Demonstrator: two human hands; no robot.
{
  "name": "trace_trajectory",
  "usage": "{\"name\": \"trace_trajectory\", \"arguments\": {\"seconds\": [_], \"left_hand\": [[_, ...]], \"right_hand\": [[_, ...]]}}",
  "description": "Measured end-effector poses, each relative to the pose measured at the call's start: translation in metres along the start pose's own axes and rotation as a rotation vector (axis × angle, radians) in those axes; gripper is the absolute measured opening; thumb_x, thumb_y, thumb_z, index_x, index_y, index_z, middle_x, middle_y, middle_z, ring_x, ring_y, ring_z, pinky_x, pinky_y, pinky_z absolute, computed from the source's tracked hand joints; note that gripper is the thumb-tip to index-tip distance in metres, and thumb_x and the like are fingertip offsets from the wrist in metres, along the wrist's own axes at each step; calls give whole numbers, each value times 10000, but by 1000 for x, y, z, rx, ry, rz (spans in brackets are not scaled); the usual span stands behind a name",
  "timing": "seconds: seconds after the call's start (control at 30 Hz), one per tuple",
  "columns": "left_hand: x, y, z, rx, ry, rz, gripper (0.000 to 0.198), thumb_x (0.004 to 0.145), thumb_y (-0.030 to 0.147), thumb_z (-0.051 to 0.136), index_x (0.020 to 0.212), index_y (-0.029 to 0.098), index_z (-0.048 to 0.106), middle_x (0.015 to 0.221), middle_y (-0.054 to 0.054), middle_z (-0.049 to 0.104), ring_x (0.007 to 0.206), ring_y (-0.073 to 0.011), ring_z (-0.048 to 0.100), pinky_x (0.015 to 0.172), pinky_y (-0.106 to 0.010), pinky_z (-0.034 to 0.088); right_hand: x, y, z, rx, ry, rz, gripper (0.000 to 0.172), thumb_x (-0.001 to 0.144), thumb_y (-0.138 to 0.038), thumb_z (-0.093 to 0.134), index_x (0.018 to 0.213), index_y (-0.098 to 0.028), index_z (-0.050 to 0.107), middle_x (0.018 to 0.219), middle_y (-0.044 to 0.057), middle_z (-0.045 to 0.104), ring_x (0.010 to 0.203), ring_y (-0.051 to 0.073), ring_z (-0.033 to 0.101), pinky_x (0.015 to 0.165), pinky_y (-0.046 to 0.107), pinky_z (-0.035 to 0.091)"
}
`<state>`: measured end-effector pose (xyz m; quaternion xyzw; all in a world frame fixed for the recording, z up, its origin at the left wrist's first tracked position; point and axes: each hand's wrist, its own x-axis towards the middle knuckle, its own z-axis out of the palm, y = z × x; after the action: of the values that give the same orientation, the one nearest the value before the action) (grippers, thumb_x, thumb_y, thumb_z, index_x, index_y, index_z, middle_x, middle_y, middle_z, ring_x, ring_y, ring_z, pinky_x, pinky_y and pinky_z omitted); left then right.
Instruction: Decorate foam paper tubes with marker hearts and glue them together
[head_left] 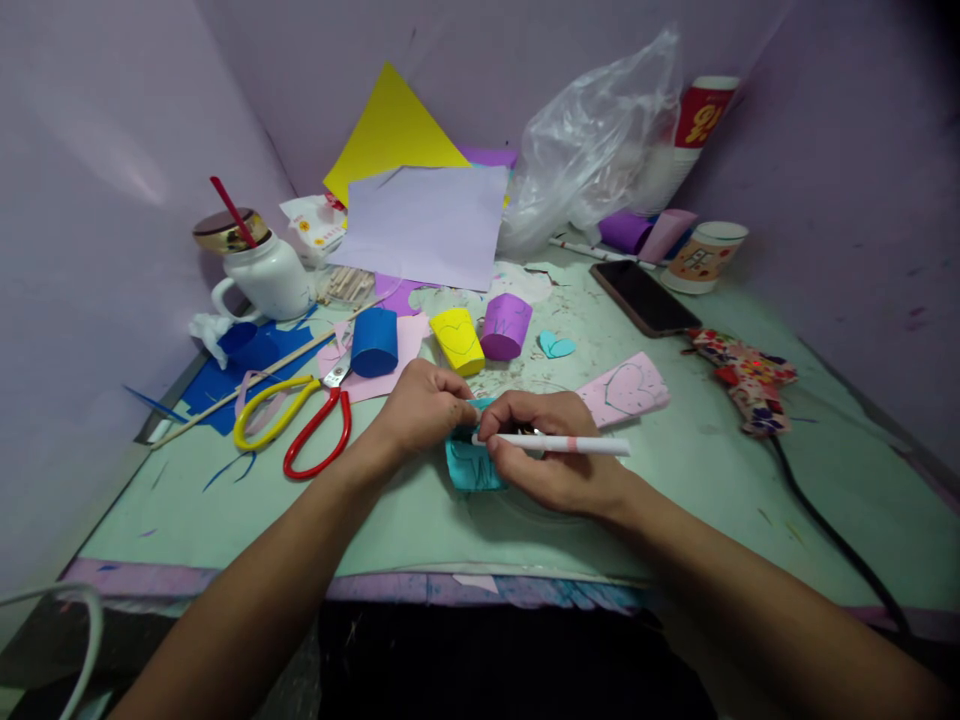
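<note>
Left hand (424, 405) pins the teal foam piece (469, 470) flat — steady under the slim white pen (581, 445) the right hand (555, 475) grips

Printed in gold on red paper cup (703, 112), far right corner: large characters, too blurred to read. Printed in red and orange on white packet (319, 225) and on band of small paper cup (703, 258): marks and a drawing, no legible words. Hand-drawn on yellow cup (457, 340) and pink paper piece (624, 388): heart outlines; on teal piece (471, 468): dark pen strokes, unreadable.
</note>
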<state>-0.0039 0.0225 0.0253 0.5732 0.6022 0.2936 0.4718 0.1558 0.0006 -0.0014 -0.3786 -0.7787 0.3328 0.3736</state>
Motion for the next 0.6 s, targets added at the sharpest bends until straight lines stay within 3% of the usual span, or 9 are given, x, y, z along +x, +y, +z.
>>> {"name": "trace_trajectory", "arguments": {"seconds": [0.6], "left_hand": [[0, 0, -1, 54, -7, -4, 122, 460, 93, 571, 357, 155, 545, 373, 61, 407, 461, -87, 364, 451, -233, 295]], "right_hand": [[0, -1, -1, 5, -57, -10, 123, 655, -131, 585, 717, -180, 680, 576, -40, 645, 495, 73, 558, 508, 174, 424]]}}
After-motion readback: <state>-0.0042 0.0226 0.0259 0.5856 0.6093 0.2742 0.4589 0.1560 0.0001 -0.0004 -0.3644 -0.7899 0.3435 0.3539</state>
